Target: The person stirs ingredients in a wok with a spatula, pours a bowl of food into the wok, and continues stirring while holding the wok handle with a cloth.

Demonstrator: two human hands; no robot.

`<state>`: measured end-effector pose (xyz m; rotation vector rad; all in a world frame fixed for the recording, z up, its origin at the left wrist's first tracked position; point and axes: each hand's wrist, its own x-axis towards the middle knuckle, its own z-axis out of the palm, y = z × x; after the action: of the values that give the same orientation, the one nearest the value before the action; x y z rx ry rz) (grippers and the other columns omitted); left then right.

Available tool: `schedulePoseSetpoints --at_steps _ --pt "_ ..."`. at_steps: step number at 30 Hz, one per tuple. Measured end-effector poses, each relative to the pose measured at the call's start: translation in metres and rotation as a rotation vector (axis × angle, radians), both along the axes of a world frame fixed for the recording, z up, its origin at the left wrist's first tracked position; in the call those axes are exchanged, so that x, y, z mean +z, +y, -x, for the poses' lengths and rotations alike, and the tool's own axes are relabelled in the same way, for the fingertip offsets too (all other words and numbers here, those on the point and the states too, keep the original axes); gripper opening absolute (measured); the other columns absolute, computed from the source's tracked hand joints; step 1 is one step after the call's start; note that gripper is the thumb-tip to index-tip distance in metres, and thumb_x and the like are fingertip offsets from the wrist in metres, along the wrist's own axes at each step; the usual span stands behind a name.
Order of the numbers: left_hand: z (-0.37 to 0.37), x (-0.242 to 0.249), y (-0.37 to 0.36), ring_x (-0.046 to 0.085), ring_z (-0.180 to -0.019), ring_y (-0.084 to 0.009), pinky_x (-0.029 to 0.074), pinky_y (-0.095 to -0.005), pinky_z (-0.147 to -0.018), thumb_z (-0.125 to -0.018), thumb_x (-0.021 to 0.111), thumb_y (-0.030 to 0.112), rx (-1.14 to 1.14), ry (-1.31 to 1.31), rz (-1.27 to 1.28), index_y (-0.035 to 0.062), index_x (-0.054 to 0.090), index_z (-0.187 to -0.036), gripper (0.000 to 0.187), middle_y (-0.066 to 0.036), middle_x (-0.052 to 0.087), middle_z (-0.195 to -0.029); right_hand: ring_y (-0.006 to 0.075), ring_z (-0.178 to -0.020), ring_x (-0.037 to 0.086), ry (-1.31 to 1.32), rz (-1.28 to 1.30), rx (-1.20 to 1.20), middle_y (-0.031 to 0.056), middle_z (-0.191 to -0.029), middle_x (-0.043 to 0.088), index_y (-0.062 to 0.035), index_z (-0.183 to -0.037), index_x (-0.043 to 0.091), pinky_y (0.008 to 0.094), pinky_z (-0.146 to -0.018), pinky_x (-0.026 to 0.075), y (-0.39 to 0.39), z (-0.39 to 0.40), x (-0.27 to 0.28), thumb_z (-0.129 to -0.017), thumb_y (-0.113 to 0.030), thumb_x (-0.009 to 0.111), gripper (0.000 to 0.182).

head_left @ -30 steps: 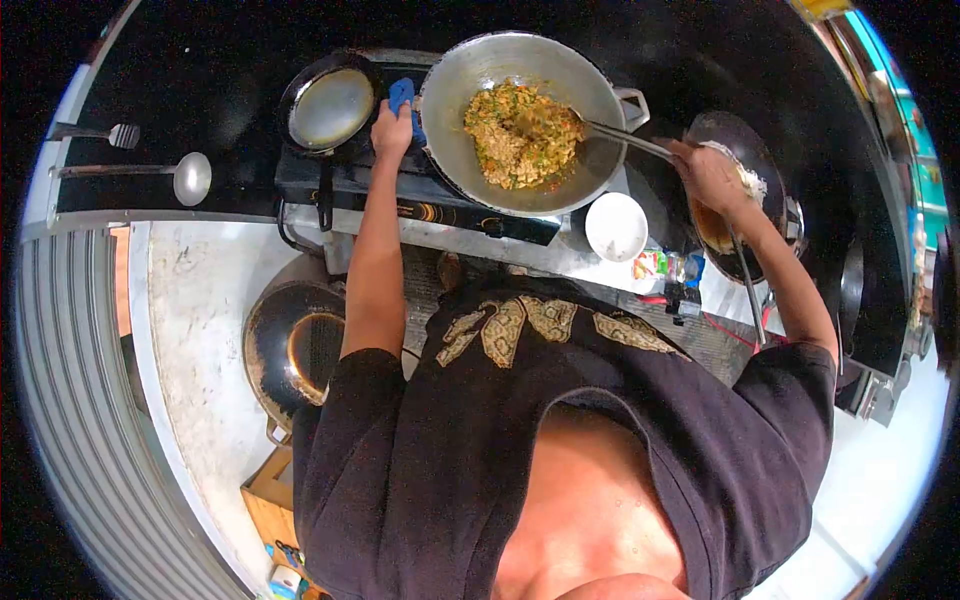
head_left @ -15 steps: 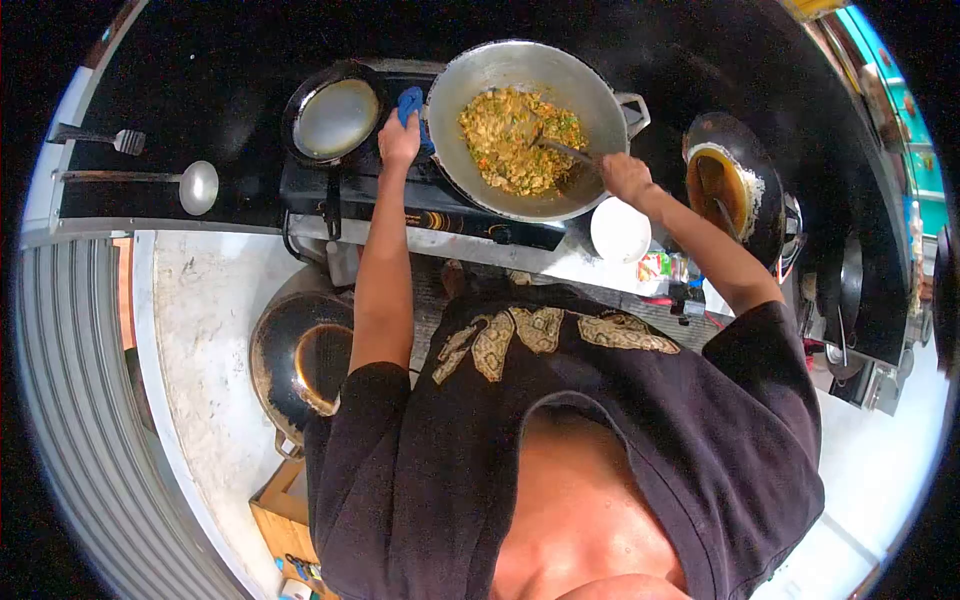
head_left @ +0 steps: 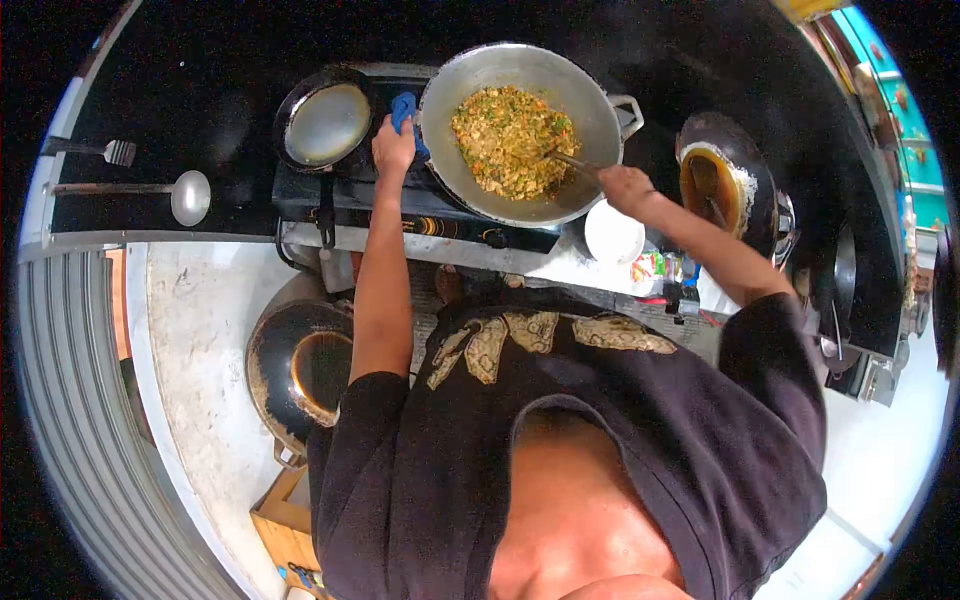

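Note:
A large metal wok (head_left: 460, 75) sits on the stove (head_left: 350, 205), with a chopped, yellow-brown food mixture (head_left: 505, 130) flecked green and orange inside. My right hand (head_left: 627, 190) is closed around the handle of a spatula (head_left: 575, 162) at the wok's right side; the tool's head is buried in the food. At the left side of the wok, my left hand (head_left: 393, 148) is closed on a folded blue cloth (head_left: 404, 108), which lies against the rim. Whether a wok handle is under the cloth is hidden.
A small frying pan (head_left: 326, 125) stands left of my left hand. A white bowl (head_left: 614, 232) is below my right wrist. Dark woks with brown liquid stand at right (head_left: 745, 160) and lower left (head_left: 270, 370). A ladle (head_left: 190, 198) and a fork-like utensil (head_left: 119, 152) lie far left.
The spatula has shifted within the food, and the mixture is now spread differently in the wok. My left hand keeps its hold on the blue cloth. The whole view has shifted slightly.

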<state>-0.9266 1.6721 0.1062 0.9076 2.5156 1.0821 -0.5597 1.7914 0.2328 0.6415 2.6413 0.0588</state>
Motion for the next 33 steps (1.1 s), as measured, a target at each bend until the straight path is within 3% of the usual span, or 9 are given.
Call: schedulePoseSetpoints --at_steps 2,5,9,14,16,20,25,28,33 --pt "0.0 0.002 -0.002 0.057 -0.095 -0.041 0.044 -0.0466 -0.085 -0.084 0.052 0.038 -0.014 -0.001 0.006 0.0033 0.055 -0.113 0.045 -0.024 0.061 -0.099 0.0321 -0.075 0.066 -0.156 -0.077 -0.122 0.0171 -0.079 0.065 -0.0093 -0.11 0.059 0.0409 -0.065 0.054 0.016 0.018 -0.015 -0.08 -0.01 0.047 0.032" --pt "0.001 0.008 -0.001 0.058 -0.095 -0.041 0.044 -0.0465 -0.085 -0.084 0.052 0.038 -0.015 0.015 0.024 0.003 0.055 -0.113 0.046 -0.024 0.061 -0.099 0.0352 -0.082 0.064 0.1 0.157 0.13 0.018 -0.085 0.065 -0.0139 -0.114 0.059 0.0427 -0.07 0.053 0.07 0.004 -0.007 -0.081 -0.01 0.041 0.037" --pt "-0.004 0.007 -0.002 0.058 -0.093 -0.0409 0.044 -0.0463 -0.085 -0.084 0.052 0.038 0.021 0.018 0.015 0.0021 0.055 -0.113 0.046 -0.025 0.061 -0.099 0.0359 -0.088 0.062 -0.314 0.281 0.027 0.0198 -0.097 0.063 -0.0002 -0.102 0.059 0.0436 -0.077 0.052 0.025 0.009 0.06 -0.074 -0.007 0.055 0.03" --pt "-0.008 0.02 -0.006 0.058 -0.093 -0.0409 0.045 -0.0463 -0.084 -0.084 0.052 0.038 -0.003 -0.012 0.022 0.0014 0.055 -0.112 0.047 -0.025 0.061 -0.099 0.0334 -0.085 0.064 -0.053 0.059 -0.141 0.0212 -0.09 0.064 0.0004 -0.094 0.061 0.044 -0.072 0.053 0.034 0.003 -0.022 -0.078 -0.01 0.053 0.02" --pt "-0.004 0.013 -0.002 0.058 -0.092 -0.041 0.045 -0.0465 -0.083 -0.084 0.052 0.038 0.014 0.005 0.014 0.002 0.056 -0.111 0.046 -0.024 0.061 -0.098 0.0361 -0.085 0.063 -0.149 0.081 -0.248 0.0221 -0.089 0.064 0.0006 -0.097 0.062 0.0447 -0.073 0.052 0.049 0.015 0.005 -0.083 -0.014 0.053 0.022" --pt "-0.008 0.012 -0.005 0.059 -0.09 -0.0413 0.045 -0.0472 -0.081 -0.083 0.053 0.038 0.03 0.083 -0.01 0.0035 0.057 -0.108 0.043 -0.023 0.062 -0.095 0.0371 -0.086 0.063 -0.395 0.166 0.039 0.0224 -0.087 0.064 0.002 -0.091 0.064 0.0439 -0.073 0.052 0.027 0.037 0.107 -0.082 -0.016 0.051 0.024" --pt "-0.012 0.026 -0.005 0.058 -0.088 -0.0422 0.044 -0.048 -0.08 -0.083 0.053 0.036 0.008 0.036 0.002 0.0036 0.058 -0.105 0.04 -0.024 0.062 -0.092 0.0363 -0.082 0.064 -0.028 0.024 -0.121 0.0225 -0.087 0.064 0.0031 -0.089 0.064 0.0435 -0.07 0.052 0.033 0.014 0.002 -0.081 -0.015 0.051 0.024" --pt "-0.005 0.01 -0.003 0.058 -0.087 -0.0425 0.044 -0.0484 -0.08 -0.083 0.052 0.036 -0.003 0.053 -0.034 0.0034 0.058 -0.103 0.038 -0.024 0.062 -0.092 0.0357 -0.087 0.063 -0.139 0.041 -0.255 0.0222 -0.09 0.064 0.0025 -0.093 0.063 0.0435 -0.074 0.051 0.054 0.025 0.013 -0.084 -0.021 0.051 0.028" --pt "-0.008 0.015 -0.004 0.058 -0.089 -0.0422 0.044 -0.0485 -0.08 -0.084 0.052 0.036 0.008 0.054 0.007 0.0037 0.057 -0.105 0.039 -0.024 0.062 -0.092 0.035 -0.085 0.063 -0.402 0.115 -0.042 0.0189 -0.088 0.065 -0.001 -0.09 0.066 0.0408 -0.073 0.051 0.05 0.046 0.134 -0.082 -0.021 0.05 0.027"
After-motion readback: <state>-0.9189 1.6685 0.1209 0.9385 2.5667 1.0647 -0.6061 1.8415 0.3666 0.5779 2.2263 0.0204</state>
